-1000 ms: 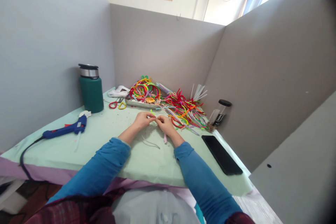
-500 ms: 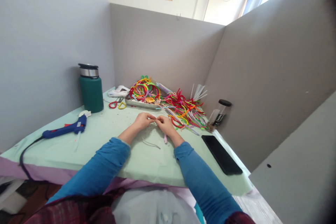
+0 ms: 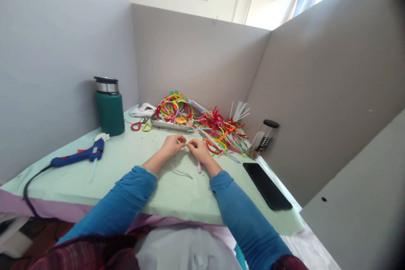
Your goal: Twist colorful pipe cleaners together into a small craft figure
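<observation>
Over the middle of the table, my left hand (image 3: 171,145) and my right hand (image 3: 199,150) meet at the fingertips, both pinched closed. A tiny yellow-green piece (image 3: 186,143) shows between them; its kind is too small to make out. Below my right wrist lies a small pink piece (image 3: 199,167). Two thin grey strands (image 3: 182,173) rest on the green table cover (image 3: 180,198) between my forearms. Just beyond my hands spreads a heap of colourful pipe cleaners (image 3: 223,128).
A metal tray (image 3: 172,127) holds bent pipe cleaners at the back. Scissors with red and yellow handles (image 3: 147,127) lie beside it. To the left are a green bottle (image 3: 110,112) and a corded blue glue gun (image 3: 79,157). A black phone (image 3: 267,186) and black-lidded container (image 3: 265,137) are right.
My fingertips have shifted slightly, and a yellow-green bit now shows between them. My left fingers are a little more curled. Everything else on the table stays put.
</observation>
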Tool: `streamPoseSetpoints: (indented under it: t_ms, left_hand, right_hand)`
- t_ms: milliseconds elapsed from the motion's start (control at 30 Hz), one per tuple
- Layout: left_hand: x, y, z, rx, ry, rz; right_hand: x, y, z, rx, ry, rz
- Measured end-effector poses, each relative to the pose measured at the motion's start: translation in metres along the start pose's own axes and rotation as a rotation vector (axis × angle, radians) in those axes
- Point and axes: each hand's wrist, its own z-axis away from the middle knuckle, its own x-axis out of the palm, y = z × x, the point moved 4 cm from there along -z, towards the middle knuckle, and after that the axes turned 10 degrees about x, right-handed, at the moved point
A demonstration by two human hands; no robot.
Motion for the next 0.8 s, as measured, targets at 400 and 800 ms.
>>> streamPoseSetpoints:
  t_ms: [400,800]
  left_hand:
    - [-0.0015,0.0029,-0.0002,0.073,-0.002,-0.084]
    - [-0.0007,0.0025,-0.0018,0.113,-0.015,-0.124]
  right_hand:
    - [-0.0012,0.0004,0.0012,-0.006,0.024,0.002]
    - [-0.0036,-0.0038,0.0026,-0.027,0.046,-0.021]
